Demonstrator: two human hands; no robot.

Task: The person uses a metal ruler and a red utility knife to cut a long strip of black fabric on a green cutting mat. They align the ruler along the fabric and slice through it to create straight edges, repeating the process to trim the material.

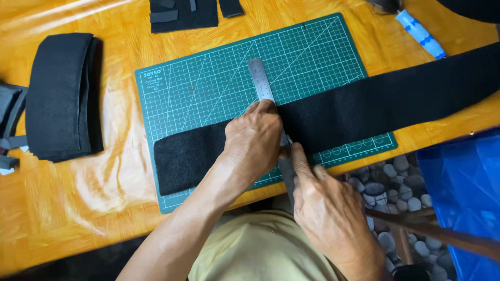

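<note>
Felt strip (364, 106) lies across the mat (208, 78) at the worktop's (62, 208) near edge; left hand (253, 143) presses the ruler (260, 80) flat, right hand (325, 208) grips a barely visible cutter, mid-cut.

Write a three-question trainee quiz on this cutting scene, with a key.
1. True or false: the left hand presses the metal ruler across the black fabric strip.
2. The green cutting mat lies on: A) a blue table, B) an orange wooden table, C) the floor.
3. What lies at the table's left side?

Key: 1. True. 2. B. 3. A folded stack of black fabric. The right hand works at the ruler's near end; any tool in it is hidden.
</note>
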